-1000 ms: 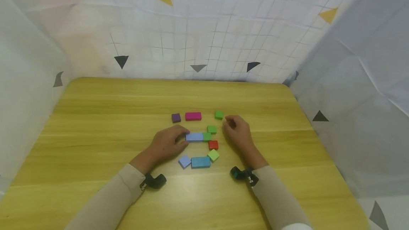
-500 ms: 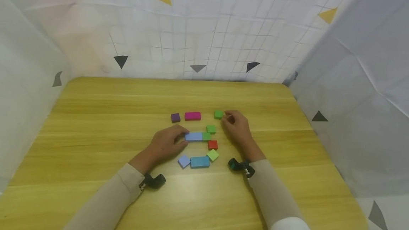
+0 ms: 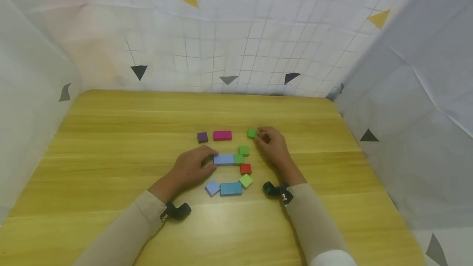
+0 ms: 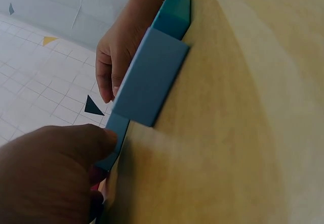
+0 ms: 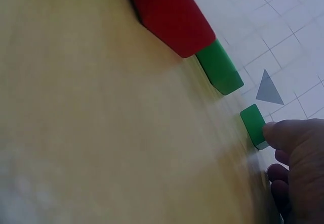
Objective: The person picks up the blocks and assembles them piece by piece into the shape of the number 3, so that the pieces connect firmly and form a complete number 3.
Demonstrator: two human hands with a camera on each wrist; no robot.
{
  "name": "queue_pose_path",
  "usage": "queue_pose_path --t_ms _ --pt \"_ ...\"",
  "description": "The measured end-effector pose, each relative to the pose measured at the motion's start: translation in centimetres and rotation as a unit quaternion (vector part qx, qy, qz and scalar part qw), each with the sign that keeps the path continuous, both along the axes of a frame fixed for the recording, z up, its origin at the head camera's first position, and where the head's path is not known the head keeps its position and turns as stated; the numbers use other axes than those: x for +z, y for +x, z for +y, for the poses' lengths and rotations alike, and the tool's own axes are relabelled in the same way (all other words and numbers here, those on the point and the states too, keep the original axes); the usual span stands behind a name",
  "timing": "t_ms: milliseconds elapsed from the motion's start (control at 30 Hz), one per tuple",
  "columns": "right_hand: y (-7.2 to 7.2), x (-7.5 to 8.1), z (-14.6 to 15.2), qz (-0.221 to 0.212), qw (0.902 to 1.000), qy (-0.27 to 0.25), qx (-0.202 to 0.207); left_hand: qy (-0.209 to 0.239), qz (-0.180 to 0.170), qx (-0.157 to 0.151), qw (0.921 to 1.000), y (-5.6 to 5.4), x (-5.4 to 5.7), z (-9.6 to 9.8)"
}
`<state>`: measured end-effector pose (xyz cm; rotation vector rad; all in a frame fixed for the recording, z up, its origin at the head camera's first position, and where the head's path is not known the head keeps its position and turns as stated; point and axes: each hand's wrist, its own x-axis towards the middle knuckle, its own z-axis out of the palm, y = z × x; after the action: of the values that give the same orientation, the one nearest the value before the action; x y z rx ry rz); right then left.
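In the head view, my left hand [image 3: 193,167] has its index finger and thumb on opposite sides of the left end of a long light-blue block [image 3: 223,159], pinching it. That block's right end meets a green block [image 3: 238,159]. My right hand [image 3: 274,145] is beside the far-right green block [image 3: 252,134], thumb and index finger parted at its right edge. In the right wrist view, the thumb [image 5: 283,133] overlaps the end of this green block [image 5: 254,126]; a firm grip is not visible. Another green block [image 3: 244,150] lies between the hands.
Behind lie a purple block [image 3: 202,137] and a long magenta block [image 3: 222,135]. Nearer are a red block [image 3: 245,169], a lime block [image 3: 245,181], a long blue block [image 3: 230,189] and a tilted periwinkle block [image 3: 212,188]. All rest on the wooden table [image 3: 111,134], enclosed by patterned sheets [image 3: 236,24].
My right hand has shifted slightly left and away from me, closer to the far-right green block, its thumb and index finger parting more. My left hand and the blocks stay in place.
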<state>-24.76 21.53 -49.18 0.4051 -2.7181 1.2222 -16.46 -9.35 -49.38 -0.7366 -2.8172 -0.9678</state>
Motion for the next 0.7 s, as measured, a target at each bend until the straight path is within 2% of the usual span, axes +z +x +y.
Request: queue_pose_path --t_ms 700 --pt "-0.63 -0.5 0.01 -0.004 0.9996 0.024 0.016 0.009 0.018 -0.003 0.9998 0.15 -0.04 0.11"
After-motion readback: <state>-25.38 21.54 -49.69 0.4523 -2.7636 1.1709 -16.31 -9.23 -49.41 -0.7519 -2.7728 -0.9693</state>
